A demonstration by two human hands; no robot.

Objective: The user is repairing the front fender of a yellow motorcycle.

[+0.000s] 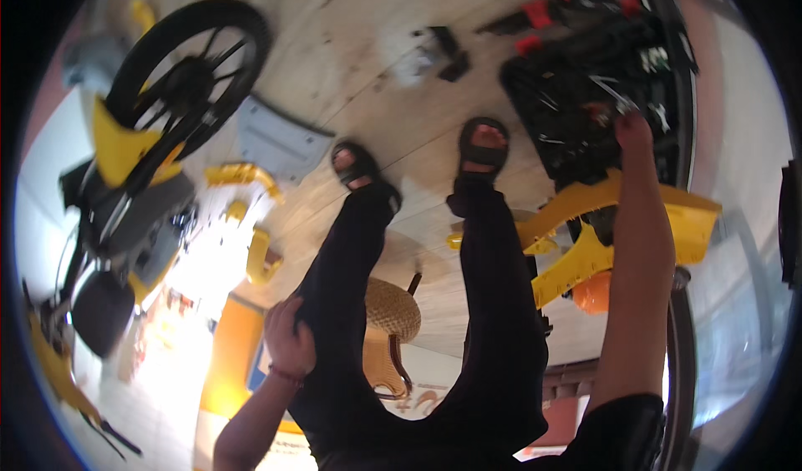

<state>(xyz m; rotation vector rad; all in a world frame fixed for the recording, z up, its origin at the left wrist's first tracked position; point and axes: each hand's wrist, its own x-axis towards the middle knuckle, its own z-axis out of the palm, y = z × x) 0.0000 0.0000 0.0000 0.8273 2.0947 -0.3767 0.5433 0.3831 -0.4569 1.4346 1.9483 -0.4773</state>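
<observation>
My left hand (290, 337) lies on my left thigh, fingers loosely spread and holding nothing. My right arm stretches forward over an open black tool case (543, 149) on the floor at the far right. At its end my right hand (632, 130) is down among the tools. A thin silver metal tool (614, 91) lies right at its fingertips. Blur and the small size hide whether the fingers grip it. Another shiny tool, a wrench by its shape (660, 117), sits to the right of the hand.
A yellow vehicle with a black spoked wheel (188, 86) stands at left. Beside it lies a grey panel (282, 141) with yellow plastic pieces (242, 174). Large yellow body panels (576, 266) lie under my right arm. Small dark parts (451, 57) are on the floor ahead.
</observation>
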